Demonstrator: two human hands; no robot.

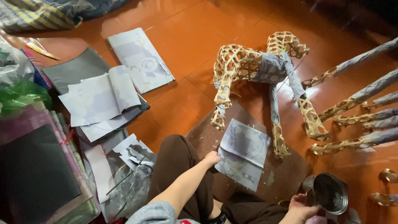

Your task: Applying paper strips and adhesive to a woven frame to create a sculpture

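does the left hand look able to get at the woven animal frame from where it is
Probably yes. The left hand rests at the edge of the paper sheet, and the woven animal frame stands just beyond it on the board, with nothing between them.

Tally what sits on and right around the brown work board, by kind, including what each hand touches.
Woven bamboo animal frame: 1
Grey paper sheet under the left hand: 1
Round metal container held by the right hand: 1
Brown work board: 1
Total: 4
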